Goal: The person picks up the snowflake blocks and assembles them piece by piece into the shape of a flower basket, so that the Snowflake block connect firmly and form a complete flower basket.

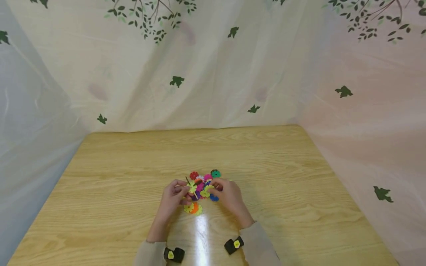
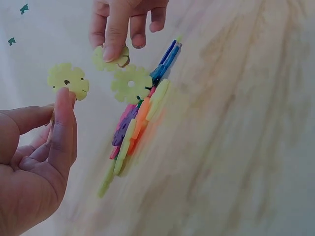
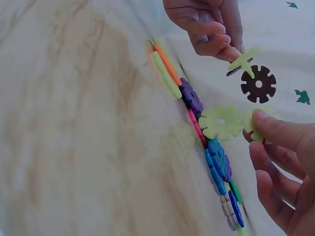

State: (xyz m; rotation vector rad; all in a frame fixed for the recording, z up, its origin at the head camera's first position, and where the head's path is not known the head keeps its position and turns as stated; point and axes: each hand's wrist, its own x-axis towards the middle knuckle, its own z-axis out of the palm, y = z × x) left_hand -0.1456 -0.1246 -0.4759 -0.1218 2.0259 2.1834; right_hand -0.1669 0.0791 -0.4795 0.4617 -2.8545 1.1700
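My left hand (image 1: 172, 195) pinches a yellow-green notched plastic disc (image 2: 69, 81) between thumb and fingertips. Slotted across it are dark brown pieces, and one brown disc (image 3: 258, 84) shows face-on in the right wrist view. Across from it, my right hand (image 1: 230, 195) pinches another yellow-green disc (image 3: 257, 127), partly covered by the thumb. A further yellow-green disc (image 3: 221, 122) extends from that one, its edge overlapping it. Both hands are close together above a pile of coloured discs (image 1: 200, 187), with the held pieces a short gap apart.
Loose red (image 1: 194, 175) and green (image 1: 215, 173) discs lie at the pile's far side. Yellow and orange discs (image 1: 194, 209) overlap nearer me. All rest on a wood-grain table (image 1: 110, 192), backed by a pale curtain (image 1: 213, 85) with leaf prints. Black wrist straps (image 1: 174, 255) sit on both sleeves.
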